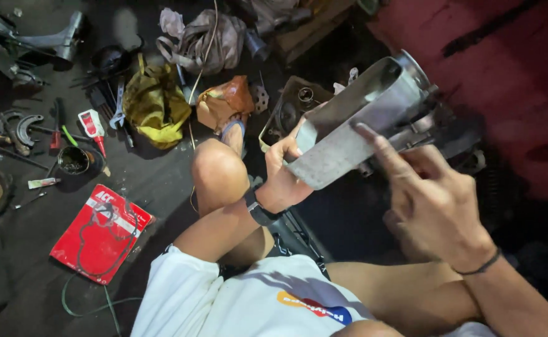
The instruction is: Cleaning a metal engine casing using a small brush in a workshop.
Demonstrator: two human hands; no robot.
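Left hand (pixel 281 178) fingers clamped on grey metal housing (pixel 355 125); right hand (pixel 433 209) fingers spread, fingertip touching it.

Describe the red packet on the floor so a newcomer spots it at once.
Look at the dark floor left of the person's bent knee. The red packet lies flat there, below a small black cup. It is the only big flat red rectangle, with a thin gasket outline on it.

Dim overall; light falls from above onto centre; corners sink to near-black; slight motion blur; wide-angle edge stretch.
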